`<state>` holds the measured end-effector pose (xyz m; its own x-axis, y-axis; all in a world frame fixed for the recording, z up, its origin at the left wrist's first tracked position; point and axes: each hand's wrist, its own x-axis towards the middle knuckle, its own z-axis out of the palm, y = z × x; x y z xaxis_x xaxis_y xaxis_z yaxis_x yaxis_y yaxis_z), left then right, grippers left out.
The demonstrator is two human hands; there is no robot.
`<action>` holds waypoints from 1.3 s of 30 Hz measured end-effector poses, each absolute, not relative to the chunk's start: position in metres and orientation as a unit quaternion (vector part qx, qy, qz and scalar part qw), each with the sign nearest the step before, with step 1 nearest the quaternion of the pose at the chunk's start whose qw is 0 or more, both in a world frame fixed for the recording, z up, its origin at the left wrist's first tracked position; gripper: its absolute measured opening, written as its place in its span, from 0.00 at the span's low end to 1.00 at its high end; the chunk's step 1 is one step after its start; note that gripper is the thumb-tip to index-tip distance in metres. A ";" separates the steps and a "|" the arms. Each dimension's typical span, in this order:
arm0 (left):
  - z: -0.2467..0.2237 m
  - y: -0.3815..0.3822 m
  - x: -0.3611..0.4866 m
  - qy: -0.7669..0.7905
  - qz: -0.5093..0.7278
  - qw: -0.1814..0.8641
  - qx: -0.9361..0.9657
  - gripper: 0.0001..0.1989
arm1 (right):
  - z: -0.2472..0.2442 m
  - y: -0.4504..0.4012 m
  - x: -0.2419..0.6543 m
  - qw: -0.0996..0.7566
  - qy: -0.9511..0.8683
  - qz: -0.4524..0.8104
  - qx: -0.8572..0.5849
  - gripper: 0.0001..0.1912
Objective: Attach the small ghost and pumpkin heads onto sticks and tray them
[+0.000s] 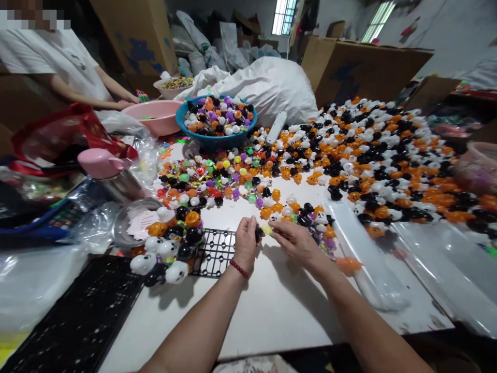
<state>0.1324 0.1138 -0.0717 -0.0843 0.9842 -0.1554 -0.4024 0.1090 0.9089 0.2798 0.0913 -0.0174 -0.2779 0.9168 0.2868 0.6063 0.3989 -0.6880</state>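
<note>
If the left hand (246,242), gripping a black piece (258,233), or the right hand (298,242), pinching a yellowish piece (266,229), slackens, either could drop.

The pile of small figures (384,150) looks like glossy, smooth plastic. The basin (214,139) is shiny blue plastic, and the grid (217,253) seems to be black plastic, though metal is possible. Clear, slick film wraps the flat packs (365,259). The large sack (272,85) looks woven, matt and creased; the box (361,67) is dull brown cardboard.
</note>
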 end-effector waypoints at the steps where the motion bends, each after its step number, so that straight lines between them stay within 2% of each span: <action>1: -0.071 0.114 0.132 0.453 0.579 0.594 0.325 0.22 | -0.015 0.091 0.282 0.329 -0.776 0.230 -0.486 0.14; 10: -0.074 0.113 0.133 0.458 0.555 0.609 0.333 0.21 | -0.004 0.093 0.284 0.290 -0.792 0.228 -0.487 0.10; 23: -0.077 0.107 0.137 0.481 0.506 0.629 0.343 0.23 | -0.011 0.086 0.270 0.297 -0.680 0.404 -0.535 0.08; 31: -0.086 0.098 0.144 0.507 0.474 0.613 0.377 0.27 | -0.034 0.072 0.271 0.315 -0.656 0.374 -0.575 0.10; 33: -0.088 0.098 0.145 0.500 0.466 0.625 0.376 0.28 | -0.029 0.073 0.298 0.322 -0.641 0.324 -0.617 0.13; 35: -0.091 0.101 0.145 0.508 0.470 0.629 0.355 0.27 | -0.021 0.079 0.325 0.327 -0.636 0.179 -0.676 0.16; 37: -0.095 0.106 0.146 0.525 0.484 0.621 0.325 0.23 | -0.016 0.088 0.341 0.299 -0.631 0.008 -0.716 0.16; 39: -0.099 0.110 0.145 0.533 0.501 0.615 0.295 0.21 | -0.016 0.101 0.335 0.246 -0.659 -0.074 -0.707 0.15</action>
<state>0.1452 0.1095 -0.0986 -0.0698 0.9306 -0.3595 -0.3025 0.3236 0.8965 0.3350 0.1015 -0.0164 0.1204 0.8949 0.4298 0.9682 -0.0102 -0.2500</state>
